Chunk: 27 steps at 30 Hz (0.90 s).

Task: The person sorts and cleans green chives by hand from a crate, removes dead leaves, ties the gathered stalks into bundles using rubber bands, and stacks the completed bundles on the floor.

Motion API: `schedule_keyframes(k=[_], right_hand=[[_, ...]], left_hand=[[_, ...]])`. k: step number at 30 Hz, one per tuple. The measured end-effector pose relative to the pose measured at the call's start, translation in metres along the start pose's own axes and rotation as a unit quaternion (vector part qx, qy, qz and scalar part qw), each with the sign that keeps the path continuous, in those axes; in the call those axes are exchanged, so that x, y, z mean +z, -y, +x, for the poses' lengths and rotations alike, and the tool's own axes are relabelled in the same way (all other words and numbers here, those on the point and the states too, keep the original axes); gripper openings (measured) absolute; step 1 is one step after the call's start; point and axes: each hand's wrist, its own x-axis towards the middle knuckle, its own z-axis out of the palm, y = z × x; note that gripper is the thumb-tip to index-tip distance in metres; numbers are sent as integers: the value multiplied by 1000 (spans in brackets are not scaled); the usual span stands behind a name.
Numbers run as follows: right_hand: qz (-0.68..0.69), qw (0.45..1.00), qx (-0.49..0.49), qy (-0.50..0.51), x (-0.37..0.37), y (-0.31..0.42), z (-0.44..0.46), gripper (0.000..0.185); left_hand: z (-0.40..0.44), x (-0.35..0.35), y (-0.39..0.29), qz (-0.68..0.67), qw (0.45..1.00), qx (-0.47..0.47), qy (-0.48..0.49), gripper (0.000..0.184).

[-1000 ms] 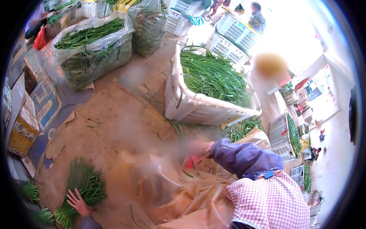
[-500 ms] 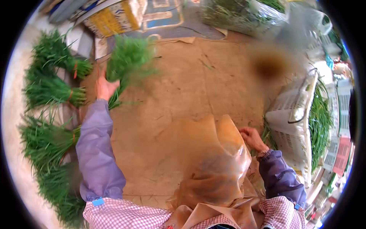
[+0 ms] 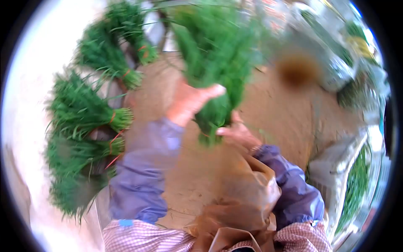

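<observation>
Left hand: the left hand (image 3: 191,101) is wrapped part-closed around the bunch of greens (image 3: 216,63), thumb stretched over the front. The other fingers are mostly hidden, but it's got hold of it.
Right hand: the right hand (image 3: 240,134) is down by the stem end, half open, with thumb and a finger at the side of the same bunch. Motion blur, so can't tell how firmly it's gripping, if at all.
Bunch of greens: up in front of the person, above the floor, leafy end pointing away and stem end toward the body. Leaves are pretty smeared.
Sleeves: shiny purple sleeves (image 3: 140,168) on both arms, with pink-and-white checked cloth (image 3: 147,237) nearer the shoulders.
Apron: a brown, glossy plastic-looking apron (image 3: 243,189), bunched up just below the right hand.
Left side: a curved line of tied bunches (image 3: 79,105), leaves mostly outward, stem ends toward the floor area. Reddish bands (image 3: 112,116) show around several of them.
Floor: brown floor covering (image 3: 285,105) with some creases and a few loose bits.
Right side: a pale crate (image 3: 333,168) near the right sleeve, long greens (image 3: 356,189) inside.
Top right: clear plastic bags (image 3: 331,63) with greenery in them, well apart from the hands.
</observation>
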Motion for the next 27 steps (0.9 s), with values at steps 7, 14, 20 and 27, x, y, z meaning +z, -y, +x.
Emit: schedule_keyframes(k=[7,14,20,27], right_hand=[[-17,997,-69,26,22,51,49,70],[-6,984,-151,98,113,130,155,68],[-126,944,-275,131,184,121,262,96],[-401,893,-176,103,127,35,252,88]], left_hand=[[-4,-37,17,-28,1000,7,0,59],[0,-123,-78,74,977,147,-136,41],[25,-235,-81,91,948,176,-248,49],[27,-357,61,96,898,47,-427,61]])
